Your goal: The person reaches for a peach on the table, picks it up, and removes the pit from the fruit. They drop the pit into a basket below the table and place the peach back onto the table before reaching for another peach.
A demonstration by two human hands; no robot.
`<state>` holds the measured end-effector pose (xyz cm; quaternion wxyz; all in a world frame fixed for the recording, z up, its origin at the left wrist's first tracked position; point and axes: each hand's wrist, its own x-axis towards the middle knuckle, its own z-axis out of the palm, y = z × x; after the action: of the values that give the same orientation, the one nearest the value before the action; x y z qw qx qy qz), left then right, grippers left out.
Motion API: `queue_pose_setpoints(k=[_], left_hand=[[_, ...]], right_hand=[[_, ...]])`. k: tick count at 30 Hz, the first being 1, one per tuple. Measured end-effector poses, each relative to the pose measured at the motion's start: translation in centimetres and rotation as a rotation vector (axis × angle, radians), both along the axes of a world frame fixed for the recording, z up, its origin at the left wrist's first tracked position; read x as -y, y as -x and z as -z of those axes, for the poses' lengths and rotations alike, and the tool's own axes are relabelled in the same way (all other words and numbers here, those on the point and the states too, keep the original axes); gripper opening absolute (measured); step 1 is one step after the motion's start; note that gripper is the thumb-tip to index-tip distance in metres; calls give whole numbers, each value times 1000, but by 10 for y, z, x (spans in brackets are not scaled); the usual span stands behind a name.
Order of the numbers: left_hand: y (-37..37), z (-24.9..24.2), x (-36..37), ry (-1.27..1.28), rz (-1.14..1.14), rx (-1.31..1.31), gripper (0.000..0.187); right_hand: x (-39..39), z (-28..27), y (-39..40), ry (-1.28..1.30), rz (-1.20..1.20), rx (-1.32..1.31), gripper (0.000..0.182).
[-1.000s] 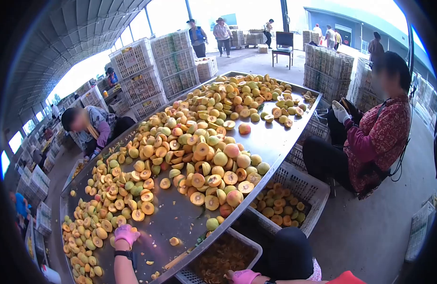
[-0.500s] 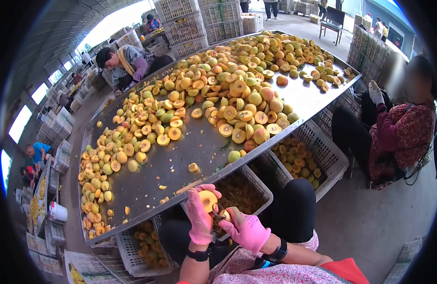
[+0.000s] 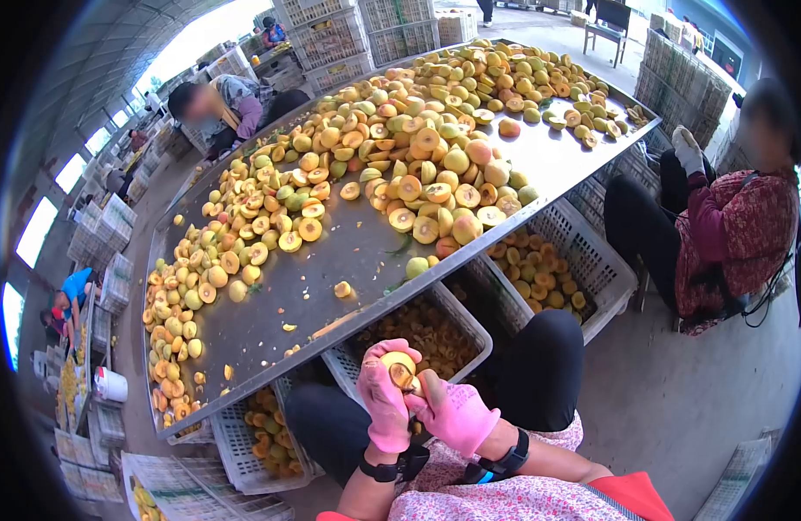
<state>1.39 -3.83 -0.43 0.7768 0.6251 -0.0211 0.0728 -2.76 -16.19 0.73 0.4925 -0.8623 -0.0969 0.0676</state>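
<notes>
One steel bench (image 3: 348, 252) carries peaches (image 3: 418, 139) too many to count, whole and halved together. Two pink-gloved hands, the left hand (image 3: 385, 401) and the right hand (image 3: 457, 412), meet on one peach half (image 3: 399, 365), and three white crates show under the bench's near edge: a crate of pits (image 3: 470, 326), a crate of halves (image 3: 604, 269) and a third crate (image 3: 244, 456). Two other people sit at the bench, a person in a patterned red top (image 3: 722, 234) and a person bent over the far side (image 3: 223, 100), with one white bucket (image 3: 110, 385) on the floor at the left.

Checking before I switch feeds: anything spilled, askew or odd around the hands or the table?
Nothing serious. A few small fruit scraps and one stray half lie loose on the metal table, apart from the main pile. Both hands, left and right, hold a halved fruit above a crate.
</notes>
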Motion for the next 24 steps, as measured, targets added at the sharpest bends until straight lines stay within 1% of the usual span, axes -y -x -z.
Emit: queue_pose_setpoints(k=[1,3,4,6,7,9,11,12,13,14,15,16,17,18,19,20,22,23,24], left_hand=[[0,1,-1,-24,18,-9,75],[-2,1,-3,-51,41,-19,74],[-3,1,-4,-72,78,-16,73],[-5,-1,-5,-93,113,-17,72],[-6,-3,-5,-118,134,9,71],[-8,-6,-2,-141,158,33,70],[-9,-9,3,-170,144,76,78],[-7,-9,2,-166,147,74,78],[-6,-9,1,-183,138,77,77],[-8,-7,4,-186,151,93,76],[-10,-4,8,-154,153,97,77],[-10,2,8,-110,173,114,79],[-8,20,-7,-3,270,45,73],[-11,29,-14,82,361,-39,69],[-10,2,-3,-41,399,-68,73],[-3,-24,4,-176,417,-99,79],[-3,-36,16,-140,425,-102,78],[-2,-45,22,-108,436,-119,77],[-10,-29,17,-104,435,-116,77]], right_hand=[[2,0,-1,-1,6,-2,33],[7,-2,-4,-31,-84,-172,37],[9,-3,-5,-37,-79,-173,37],[14,-5,-6,-204,-118,-268,44],[16,-6,-6,-207,-117,-273,44],[22,-8,-6,-458,-155,-362,47],[22,-2,-5,-505,-159,-412,44],[22,0,-5,-553,-170,-457,41],[23,-1,-6,-670,-185,-566,38],[20,8,-4,-796,-183,-598,38],[22,14,-3,-842,-217,-643,39],[29,9,-5,-856,-295,-667,41],[21,28,-2,-1021,-322,-616,47],[28,24,-5,-1008,-368,-682,49],[34,29,-13,-909,-419,-612,47],[41,19,-9,-970,-382,-669,36],[46,30,0,-1302,-401,-898,38],[46,27,1,-1298,-398,-894,38],[45,20,3,-1321,-364,-776,38]])
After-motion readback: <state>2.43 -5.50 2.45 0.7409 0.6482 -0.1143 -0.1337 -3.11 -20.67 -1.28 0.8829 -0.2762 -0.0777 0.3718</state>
